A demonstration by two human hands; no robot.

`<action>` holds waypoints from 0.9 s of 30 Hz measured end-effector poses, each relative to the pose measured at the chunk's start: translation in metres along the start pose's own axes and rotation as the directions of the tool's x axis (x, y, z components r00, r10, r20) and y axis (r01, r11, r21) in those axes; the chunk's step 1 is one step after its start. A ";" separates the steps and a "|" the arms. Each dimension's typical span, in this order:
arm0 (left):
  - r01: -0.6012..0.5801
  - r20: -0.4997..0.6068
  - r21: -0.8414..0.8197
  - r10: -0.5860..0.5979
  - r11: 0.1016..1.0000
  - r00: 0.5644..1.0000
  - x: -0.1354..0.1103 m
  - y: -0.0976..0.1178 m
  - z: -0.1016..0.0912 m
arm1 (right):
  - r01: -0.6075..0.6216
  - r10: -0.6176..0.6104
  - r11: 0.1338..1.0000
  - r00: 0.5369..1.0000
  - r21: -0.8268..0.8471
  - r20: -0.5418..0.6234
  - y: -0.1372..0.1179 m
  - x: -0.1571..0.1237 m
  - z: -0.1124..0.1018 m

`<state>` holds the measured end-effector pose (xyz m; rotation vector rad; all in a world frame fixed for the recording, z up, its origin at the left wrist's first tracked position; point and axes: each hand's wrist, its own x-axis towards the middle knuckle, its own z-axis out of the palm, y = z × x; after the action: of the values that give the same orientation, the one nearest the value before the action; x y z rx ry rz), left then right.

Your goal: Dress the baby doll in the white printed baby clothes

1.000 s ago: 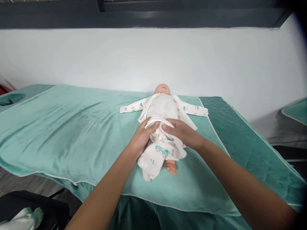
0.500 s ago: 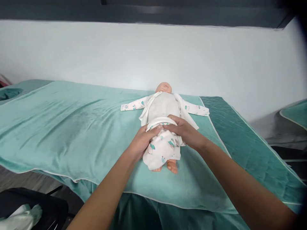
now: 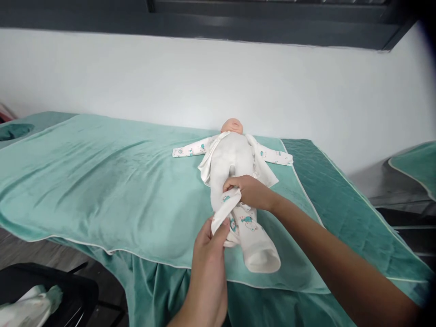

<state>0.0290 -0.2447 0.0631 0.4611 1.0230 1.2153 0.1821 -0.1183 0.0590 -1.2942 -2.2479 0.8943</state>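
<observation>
A baby doll point(image 3: 231, 126) lies on its back on a green towel point(image 3: 102, 181), dressed in a white printed sleepsuit point(image 3: 235, 159) whose front lies open. My right hand point(image 3: 250, 191) is closed on the suit's fabric at the doll's hip. My left hand point(image 3: 209, 236) pinches the end of one suit leg point(image 3: 225, 211) and holds it stretched toward me. The other suit leg point(image 3: 259, 250) lies flat, pointing at the towel's near edge. The doll's feet are hidden inside the fabric.
The towel covers a padded table point(image 3: 340, 190) against a white wall point(image 3: 218, 81). A dark chair point(image 3: 51, 295) with a crumpled cloth point(image 3: 30, 309) sits at the lower left. Another green-covered surface point(image 3: 418, 168) shows at the right edge.
The bunched suit legs at the doll's waist have been pulled down over its legs, so the bare feet no longer show. My left hand moved toward me, drawing one suit leg out.
</observation>
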 end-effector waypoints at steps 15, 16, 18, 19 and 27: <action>-0.039 -0.167 0.253 0.083 0.967 0.983 0.010 -0.052 -0.065 | 0.013 0.032 0.931 0.993 -0.366 0.117 -0.010 -0.005 0.006; -0.034 -0.137 0.293 0.077 0.955 0.988 0.013 -0.047 -0.066 | 0.003 0.047 0.934 0.991 -0.358 0.129 -0.012 -0.006 0.005; -0.044 -0.065 0.342 0.070 0.939 0.995 0.020 -0.037 -0.065 | -0.028 0.077 0.948 0.987 -0.317 0.142 -0.013 -0.007 0.004; -0.052 -0.029 0.357 0.067 0.933 0.997 0.024 -0.031 -0.064 | -0.045 0.088 0.958 0.986 -0.283 0.142 -0.014 -0.007 0.003; -0.393 0.329 0.516 0.248 0.761 0.911 0.088 0.003 -0.070 | -0.133 0.123 0.989 0.983 0.065 0.138 -0.004 -0.013 -0.002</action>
<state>-0.0309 -0.1784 -0.0044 1.2832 1.1174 1.0950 0.1866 -0.1304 0.0629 -1.3960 -2.2277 1.1306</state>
